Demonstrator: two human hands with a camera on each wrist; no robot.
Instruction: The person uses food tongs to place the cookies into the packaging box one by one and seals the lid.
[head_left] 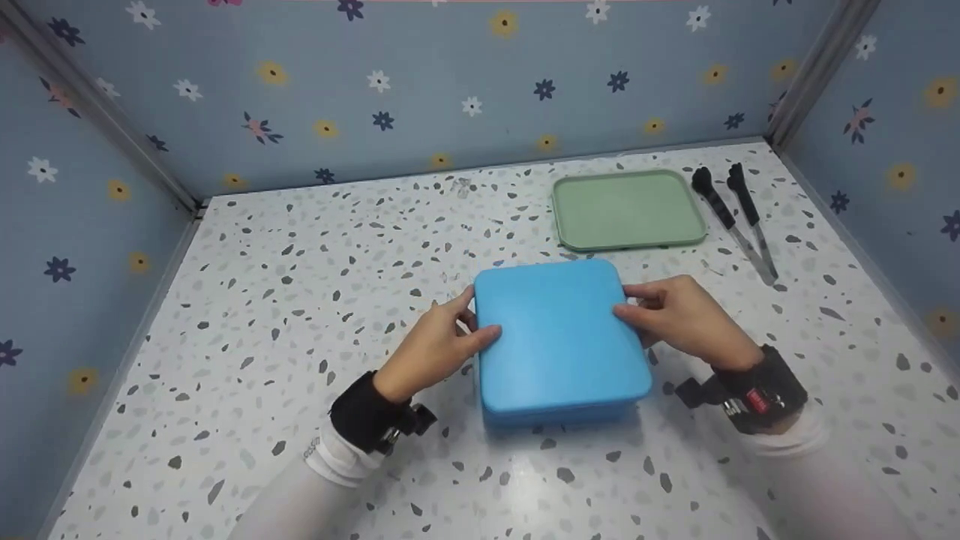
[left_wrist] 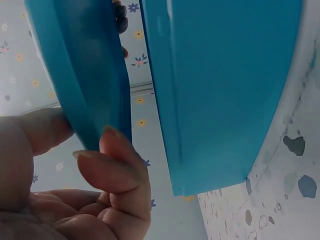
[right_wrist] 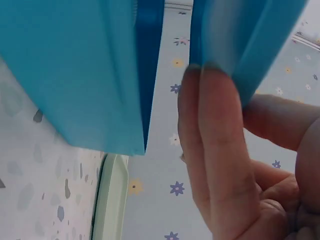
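A blue square lid is held over a matching blue box that stands on the table. My left hand pinches the lid's left edge, thumb on top and fingers beneath the rim. At the opposite edge, my right hand grips the lid the same way. Both wrist views show a gap between the lid and the box wall, so the lid is off the rim. What the box holds is hidden under the lid.
Behind the box lies a light green tray. Tongs with black ends and metal arms rest right of the tray, their arms spread. Flower-patterned panels border the speckled table at the back and sides.
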